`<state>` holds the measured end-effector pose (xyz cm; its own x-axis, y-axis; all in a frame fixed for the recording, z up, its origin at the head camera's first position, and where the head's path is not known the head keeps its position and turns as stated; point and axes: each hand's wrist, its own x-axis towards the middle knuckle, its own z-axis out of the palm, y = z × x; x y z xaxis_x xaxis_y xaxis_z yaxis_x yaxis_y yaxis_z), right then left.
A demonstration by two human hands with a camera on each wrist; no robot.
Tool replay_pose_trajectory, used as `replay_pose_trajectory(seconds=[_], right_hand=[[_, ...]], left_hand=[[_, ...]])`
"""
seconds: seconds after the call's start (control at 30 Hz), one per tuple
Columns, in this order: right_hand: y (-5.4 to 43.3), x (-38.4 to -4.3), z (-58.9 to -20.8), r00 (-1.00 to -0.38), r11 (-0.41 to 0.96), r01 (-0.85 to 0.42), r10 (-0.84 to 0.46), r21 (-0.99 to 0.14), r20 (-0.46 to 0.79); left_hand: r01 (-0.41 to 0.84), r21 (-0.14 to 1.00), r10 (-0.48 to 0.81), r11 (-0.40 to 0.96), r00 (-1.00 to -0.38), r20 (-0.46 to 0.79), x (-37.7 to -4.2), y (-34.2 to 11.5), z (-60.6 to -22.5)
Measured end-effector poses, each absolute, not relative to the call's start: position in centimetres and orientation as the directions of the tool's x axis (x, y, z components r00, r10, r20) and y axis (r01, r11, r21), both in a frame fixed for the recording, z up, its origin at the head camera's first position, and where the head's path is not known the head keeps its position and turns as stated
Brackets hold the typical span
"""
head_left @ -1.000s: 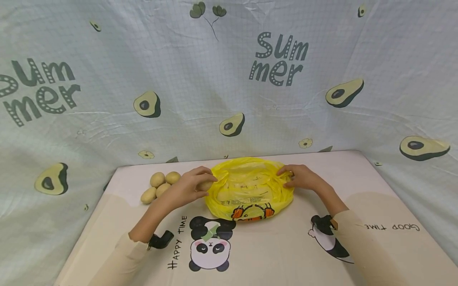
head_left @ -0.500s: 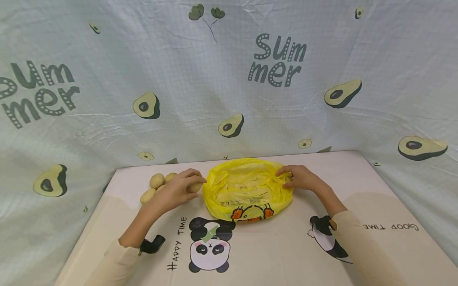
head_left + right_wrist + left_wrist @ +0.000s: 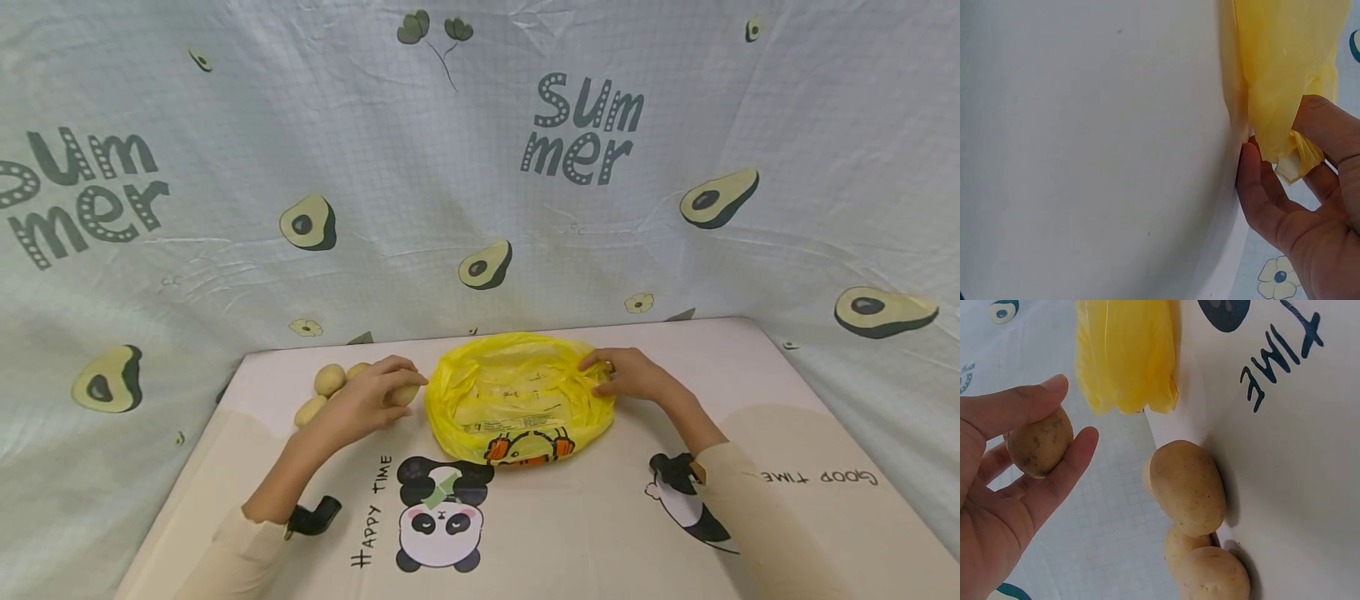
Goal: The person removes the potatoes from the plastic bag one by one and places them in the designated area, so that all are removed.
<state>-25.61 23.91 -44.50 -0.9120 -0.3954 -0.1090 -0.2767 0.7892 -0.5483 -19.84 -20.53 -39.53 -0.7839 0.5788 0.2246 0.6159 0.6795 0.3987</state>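
Observation:
My left hand (image 3: pixel 367 404) holds a potato (image 3: pixel 1040 444) between thumb and fingers, just left of a yellow plastic bag (image 3: pixel 446 432) and apart from it. The bag sits with its mouth spread wide, and its front bears an orange and black cartoon print. At the bag's right side, my right hand (image 3: pixel 636 375) grips the rim; in the right wrist view its thumb (image 3: pixel 1329 125) lies over the yellow film, with fingers curled on the other side. Loose potatoes (image 3: pixel 1188 487) lie on the table behind my left hand, which partly hides them in the head view.
The pale table (image 3: pixel 570 533) carries printed pandas and lettering. A hanging cloth (image 3: pixel 405 167) with avocado prints stands behind its far edge. Black straps with small mounts (image 3: pixel 315 517) circle both wrists.
My left hand has drawn back left from the bag's left rim, with the potato still in its fingers. The rim there has spread slightly outward. My right hand stays in place.

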Motion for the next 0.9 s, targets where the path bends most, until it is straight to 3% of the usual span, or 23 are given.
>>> replay_pose_trajectory(seconds=[0.47,0.9], right_hand=[[24.1,-25.7,-44.7,-0.914,0.767,-0.260,-0.392,-0.586,-0.108],[24.5,-25.2,-44.5,-0.881,0.727,-0.350,-0.470,-0.590,-0.057]], left_hand=[[0.607,0.440,0.564,0.662,-0.790,0.242,-19.5,-21.8,-39.8],[0.609,0.434,0.556,0.663,-0.790,0.258,-19.2,-23.1,-40.3]])
